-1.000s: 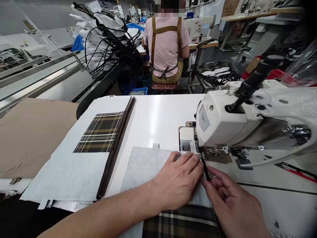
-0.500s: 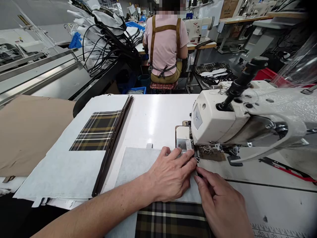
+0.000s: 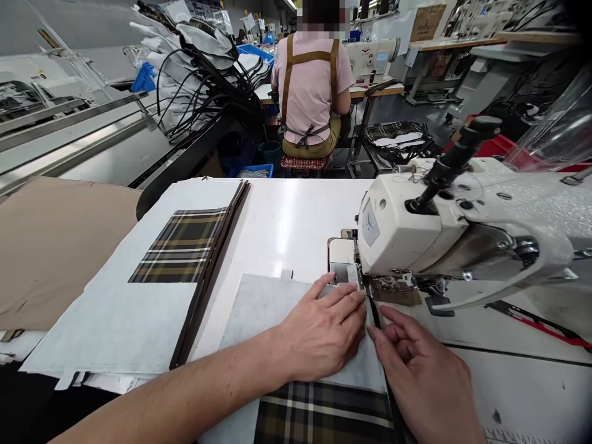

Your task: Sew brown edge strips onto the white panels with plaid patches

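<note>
Where the white table [image 3: 296, 216] begins at left, brown card [image 3: 60, 259] lies partly under a pale interlining sheet [image 3: 124, 327] carrying a plaid panel [image 3: 180, 246], with dark strips [image 3: 210, 274] stacked along its right edge. Next over, the left hand [image 3: 321, 333] lies flat, fingers spread, pressing a second pale sheet [image 3: 263, 314] to the table, no pinch, fingertips just short of the sewing machine's presser foot [image 3: 365, 280]. Plaid fabric [image 3: 324, 416] shows at that sheet's near end. Right hand [image 3: 419, 376] sits just beside the sheet's right edge, fingers loosely curled next to a narrow dark strip [image 3: 377, 317]; cannot tell if it pinches the strip. Keeping the palm flat and the edge lined up with the foot should stop ripples forming. Further off, a seated co-worker [image 3: 309, 86] has their back turned, near another machine [image 3: 372, 58]
</note>
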Action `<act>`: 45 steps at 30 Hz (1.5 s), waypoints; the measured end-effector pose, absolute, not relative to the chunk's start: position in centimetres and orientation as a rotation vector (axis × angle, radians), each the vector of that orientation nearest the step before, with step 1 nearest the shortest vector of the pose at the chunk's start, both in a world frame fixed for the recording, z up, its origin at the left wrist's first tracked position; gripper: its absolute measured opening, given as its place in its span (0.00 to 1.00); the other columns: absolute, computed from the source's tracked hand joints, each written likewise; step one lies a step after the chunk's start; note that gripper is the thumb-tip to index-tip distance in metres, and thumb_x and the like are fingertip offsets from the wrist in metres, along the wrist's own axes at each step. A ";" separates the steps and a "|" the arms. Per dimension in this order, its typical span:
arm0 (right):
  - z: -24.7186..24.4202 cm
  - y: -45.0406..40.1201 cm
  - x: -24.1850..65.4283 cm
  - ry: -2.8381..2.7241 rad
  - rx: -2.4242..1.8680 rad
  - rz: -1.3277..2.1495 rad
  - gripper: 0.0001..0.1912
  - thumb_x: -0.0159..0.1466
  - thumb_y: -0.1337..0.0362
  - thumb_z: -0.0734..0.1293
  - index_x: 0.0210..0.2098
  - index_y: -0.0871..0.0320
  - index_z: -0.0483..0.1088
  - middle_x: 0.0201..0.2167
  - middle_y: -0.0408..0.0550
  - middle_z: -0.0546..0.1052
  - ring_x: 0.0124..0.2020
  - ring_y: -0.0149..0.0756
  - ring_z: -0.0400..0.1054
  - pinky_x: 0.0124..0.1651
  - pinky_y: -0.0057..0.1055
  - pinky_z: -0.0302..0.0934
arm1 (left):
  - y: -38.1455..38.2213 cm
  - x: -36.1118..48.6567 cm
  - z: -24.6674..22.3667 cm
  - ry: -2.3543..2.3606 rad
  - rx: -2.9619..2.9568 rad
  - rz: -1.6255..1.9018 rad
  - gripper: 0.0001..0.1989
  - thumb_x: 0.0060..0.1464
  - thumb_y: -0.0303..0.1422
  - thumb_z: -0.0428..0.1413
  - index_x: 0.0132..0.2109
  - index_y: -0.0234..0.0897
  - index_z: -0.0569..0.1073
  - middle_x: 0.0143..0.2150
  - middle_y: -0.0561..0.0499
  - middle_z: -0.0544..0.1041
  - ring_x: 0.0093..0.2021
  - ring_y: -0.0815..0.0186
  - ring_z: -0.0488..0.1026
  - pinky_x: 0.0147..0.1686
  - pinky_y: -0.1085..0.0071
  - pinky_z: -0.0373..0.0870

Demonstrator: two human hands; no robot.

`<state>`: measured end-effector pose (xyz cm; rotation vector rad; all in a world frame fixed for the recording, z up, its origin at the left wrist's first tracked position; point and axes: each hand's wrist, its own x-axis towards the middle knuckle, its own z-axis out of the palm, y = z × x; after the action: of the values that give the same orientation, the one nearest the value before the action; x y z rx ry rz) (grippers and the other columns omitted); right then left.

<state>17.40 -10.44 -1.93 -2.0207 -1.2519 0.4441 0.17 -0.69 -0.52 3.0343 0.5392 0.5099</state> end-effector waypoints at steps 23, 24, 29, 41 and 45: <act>-2.7 -9.8 16.1 -1.595 -1.830 -0.095 0.25 0.79 0.51 0.57 0.50 0.64 0.77 0.41 0.50 0.79 0.39 0.40 0.74 0.40 0.35 0.63 | 1.0 0.4 -0.9 0.576 2.987 0.551 0.22 0.73 0.37 0.47 0.64 0.24 0.70 0.63 0.37 0.74 0.63 0.53 0.71 0.62 0.56 0.71; -2.7 -9.8 16.1 -1.588 -1.832 -0.085 0.25 0.79 0.51 0.57 0.50 0.64 0.77 0.41 0.51 0.79 0.39 0.40 0.74 0.40 0.35 0.63 | 1.0 0.4 -0.9 0.576 2.988 0.548 0.22 0.74 0.37 0.47 0.64 0.24 0.70 0.64 0.37 0.74 0.63 0.53 0.70 0.62 0.55 0.71; -2.7 -9.6 16.1 -1.553 -1.881 -0.052 0.24 0.78 0.51 0.56 0.51 0.62 0.77 0.43 0.52 0.80 0.40 0.44 0.74 0.38 0.36 0.61 | 1.1 0.2 -0.9 0.554 2.984 0.573 0.21 0.73 0.35 0.48 0.62 0.24 0.71 0.63 0.35 0.75 0.63 0.53 0.71 0.63 0.54 0.72; -3.0 -10.0 16.3 -1.506 -1.891 0.067 0.22 0.76 0.52 0.58 0.50 0.60 0.77 0.39 0.50 0.78 0.36 0.42 0.72 0.38 0.38 0.61 | -5.7 -6.9 1.7 1.218 2.974 0.315 0.17 0.72 0.33 0.47 0.62 0.35 0.72 0.40 0.45 0.81 0.37 0.54 0.80 0.36 0.58 0.79; -3.3 -10.2 16.3 -1.506 -1.880 0.096 0.22 0.76 0.51 0.59 0.51 0.61 0.77 0.39 0.49 0.78 0.37 0.41 0.73 0.37 0.36 0.62 | -14.4 -15.7 0.1 1.923 2.425 0.316 0.25 0.71 0.46 0.48 0.69 0.44 0.66 0.17 0.58 0.72 0.15 0.59 0.71 0.16 0.68 0.69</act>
<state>16.32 -10.19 -3.29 -1.8796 -1.5062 0.0964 -15.74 -14.37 0.15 2.4255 1.9227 0.3162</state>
